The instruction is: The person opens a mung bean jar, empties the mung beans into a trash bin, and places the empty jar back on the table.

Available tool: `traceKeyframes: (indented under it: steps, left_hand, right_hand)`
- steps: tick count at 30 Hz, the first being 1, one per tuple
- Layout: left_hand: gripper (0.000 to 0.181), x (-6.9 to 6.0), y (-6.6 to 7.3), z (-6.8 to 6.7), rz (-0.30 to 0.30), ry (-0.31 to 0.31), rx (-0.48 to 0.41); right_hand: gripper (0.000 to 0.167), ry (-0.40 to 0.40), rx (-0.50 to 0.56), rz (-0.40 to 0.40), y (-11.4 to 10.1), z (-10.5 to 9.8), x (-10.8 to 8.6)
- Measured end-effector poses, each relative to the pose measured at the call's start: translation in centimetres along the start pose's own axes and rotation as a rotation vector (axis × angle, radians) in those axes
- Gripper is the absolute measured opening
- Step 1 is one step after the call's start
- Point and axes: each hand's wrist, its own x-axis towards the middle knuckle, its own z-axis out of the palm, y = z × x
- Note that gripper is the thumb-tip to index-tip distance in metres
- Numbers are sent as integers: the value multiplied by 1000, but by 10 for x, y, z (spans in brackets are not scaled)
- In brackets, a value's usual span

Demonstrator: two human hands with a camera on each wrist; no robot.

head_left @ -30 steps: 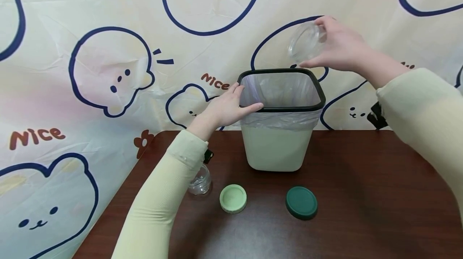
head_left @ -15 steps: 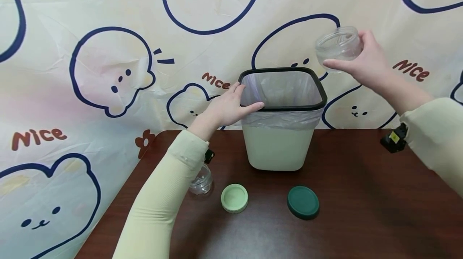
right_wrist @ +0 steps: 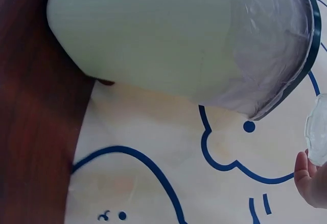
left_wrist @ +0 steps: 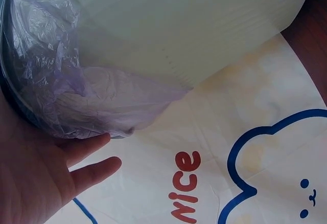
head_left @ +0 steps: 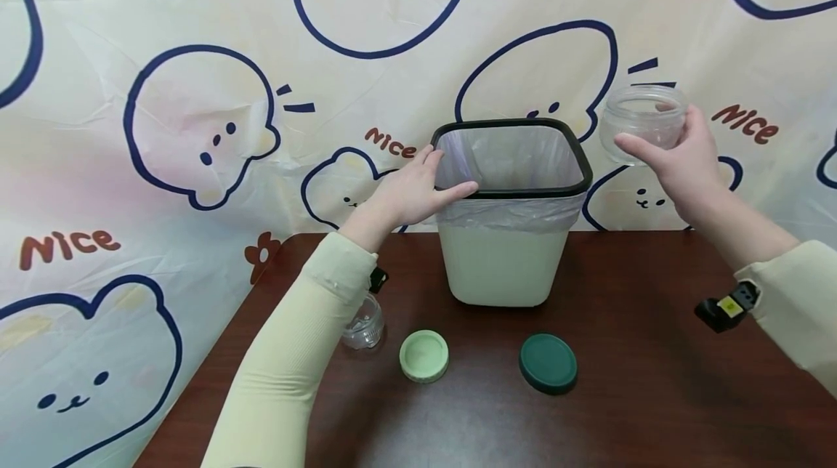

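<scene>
A pale green trash bin (head_left: 502, 264) with a dark rim and a thin plastic bag (head_left: 516, 214) folded over it stands at the table's back edge. My left hand (head_left: 412, 192) rests on the bin's left rim, thumb along the front, the other fingers fairly straight. In the left wrist view, those fingers (left_wrist: 92, 175) lie against the bag. To the right of the bin, my right hand (head_left: 689, 155) grips a clear, lidless jar (head_left: 644, 119), held upright in the air. At the right wrist view's edge, this jar (right_wrist: 318, 129) is partly cut off.
A smaller clear jar (head_left: 364, 323) sits on the brown table (head_left: 628, 410), partly hidden by my left sleeve. Near it lie a light green lid (head_left: 423, 356) and a dark green lid (head_left: 548, 363). A cartoon-printed cloth (head_left: 196, 126) hangs behind.
My right hand has moved the jar from above the bin's right rear to the right and down, turning it from tipped to upright. The left hand has stayed on the rim.
</scene>
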Motion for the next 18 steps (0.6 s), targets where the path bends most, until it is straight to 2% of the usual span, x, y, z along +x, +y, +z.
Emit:
traceKeyframes:
  steps: [4,10,12,14,16,18]
  left_hand:
    - [102,-1,0,-1,-3,-9,-2]
    - [101,-1,1,-1,-6,-12,-4]
    - [101,-1,1,0,-5,-11,-6]
    - [101,0,1,1,-5,-9,-8]
    - [102,0,0,1,-9,-9,-6]
    - [102,0,0,0,-11,-5,-4]
  right_hand:
    - [70,-10,21,5,8,-3,-9]
    - [68,-29,308,43,23,-6,-21]
    - [69,-37,358,37,30,-8,-25]
    - [68,-50,313,23,36,-10,-30]
    - [66,-68,223,13,44,-12,-35]
    - [65,-84,117,42,52,-11,-40]
